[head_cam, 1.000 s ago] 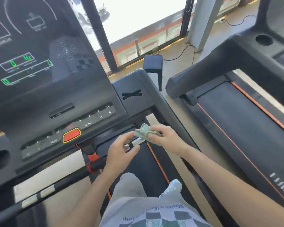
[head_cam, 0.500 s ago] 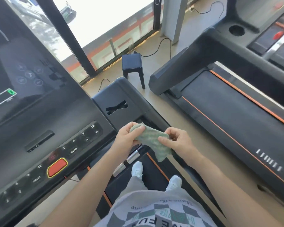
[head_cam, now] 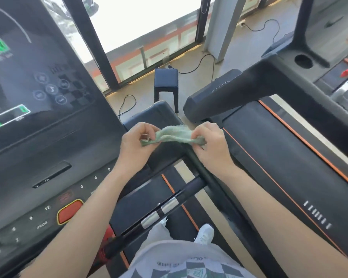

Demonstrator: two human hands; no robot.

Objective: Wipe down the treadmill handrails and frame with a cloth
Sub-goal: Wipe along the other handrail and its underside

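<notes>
At far left the treadmill console (head_cam: 38, 87) glows with green readouts, and a red button (head_cam: 69, 211) sits on the panel below it. Just right of the console, the left hand (head_cam: 136, 143) pinches one end of a pale green cloth (head_cam: 173, 135), its grip clamped on the fabric. The cloth is bunched and stretched between both hands, above the spot where the side handrail (head_cam: 217, 197) meets the console housing; whether it touches the frame I cannot tell. The right hand (head_cam: 211, 143) curls its grip round the other end. A crossbar (head_cam: 159, 211) with silver pads lies below. Further right stands a neighbouring treadmill (head_cam: 279, 157).
</notes>
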